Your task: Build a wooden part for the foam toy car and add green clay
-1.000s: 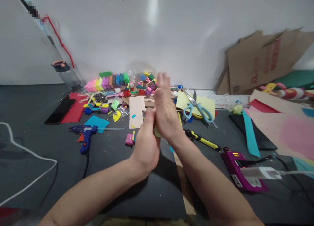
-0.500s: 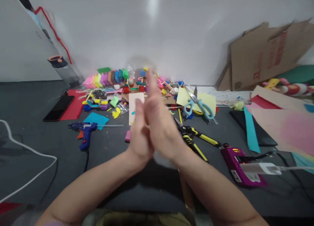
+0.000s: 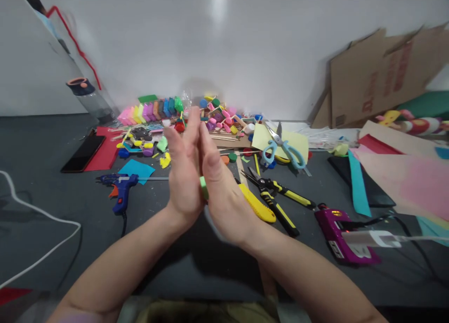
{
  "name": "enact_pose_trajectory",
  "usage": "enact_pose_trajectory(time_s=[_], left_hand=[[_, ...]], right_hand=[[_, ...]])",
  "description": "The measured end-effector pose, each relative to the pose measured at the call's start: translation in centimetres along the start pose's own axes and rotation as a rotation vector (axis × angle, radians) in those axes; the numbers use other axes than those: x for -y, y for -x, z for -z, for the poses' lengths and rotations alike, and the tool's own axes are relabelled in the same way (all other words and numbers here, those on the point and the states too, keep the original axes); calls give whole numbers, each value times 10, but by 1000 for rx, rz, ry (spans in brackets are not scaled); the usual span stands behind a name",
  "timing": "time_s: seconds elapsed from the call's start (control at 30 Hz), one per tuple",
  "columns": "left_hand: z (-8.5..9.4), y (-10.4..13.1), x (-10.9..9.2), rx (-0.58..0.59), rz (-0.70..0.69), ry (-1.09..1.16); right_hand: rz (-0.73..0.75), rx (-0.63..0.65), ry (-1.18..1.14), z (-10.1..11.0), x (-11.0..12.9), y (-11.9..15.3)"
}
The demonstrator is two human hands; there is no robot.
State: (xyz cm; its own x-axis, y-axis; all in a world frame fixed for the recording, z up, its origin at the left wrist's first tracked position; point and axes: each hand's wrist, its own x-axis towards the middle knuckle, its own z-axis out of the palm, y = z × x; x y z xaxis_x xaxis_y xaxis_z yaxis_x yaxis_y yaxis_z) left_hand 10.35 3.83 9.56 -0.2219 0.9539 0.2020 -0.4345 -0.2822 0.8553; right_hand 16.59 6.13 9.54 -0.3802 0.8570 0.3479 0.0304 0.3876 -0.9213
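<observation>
My left hand (image 3: 184,173) and my right hand (image 3: 220,192) are pressed palm to palm above the dark table (image 3: 42,206), fingers straight and pointing away from me. A small piece of light green clay (image 3: 203,188) shows between the palms near the heels of the hands. The right hand is blurred at its lower edge. Most of the clay is hidden between the hands.
Behind the hands lie coloured clay packs (image 3: 150,111), small clay pieces (image 3: 217,117), blue scissors (image 3: 282,150), a yellow utility knife (image 3: 257,205), black-and-yellow pliers (image 3: 277,196). A blue glue gun (image 3: 119,186) and phone (image 3: 82,153) are left; a purple glue gun (image 3: 342,236), coloured paper (image 3: 410,178) and cardboard (image 3: 379,75) right.
My right hand has slid back toward me against the left palm, and both hands have shifted left. The green clay now shows between the palms.
</observation>
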Motion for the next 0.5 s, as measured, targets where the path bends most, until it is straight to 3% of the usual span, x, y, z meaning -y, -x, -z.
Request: enact_pose_trajectory(time_s=[0.07,0.2,0.23,0.37,0.5], left_hand=[[-1,3,3,16,-31,11],[-1,12,12,187,-62,-48],[0,11,13,167,-61,-69],[4,7,12,34,-73,-90],[3,12,13,188,-146,-117]], right_hand=[[-37,-40,-53,0,3,-1],[-109,-252,-39,4,2,-3],[-99,-253,-30,3,1,-2],[-44,-60,-25,1,-1,1],[-147,-249,-79,2,-2,-4]])
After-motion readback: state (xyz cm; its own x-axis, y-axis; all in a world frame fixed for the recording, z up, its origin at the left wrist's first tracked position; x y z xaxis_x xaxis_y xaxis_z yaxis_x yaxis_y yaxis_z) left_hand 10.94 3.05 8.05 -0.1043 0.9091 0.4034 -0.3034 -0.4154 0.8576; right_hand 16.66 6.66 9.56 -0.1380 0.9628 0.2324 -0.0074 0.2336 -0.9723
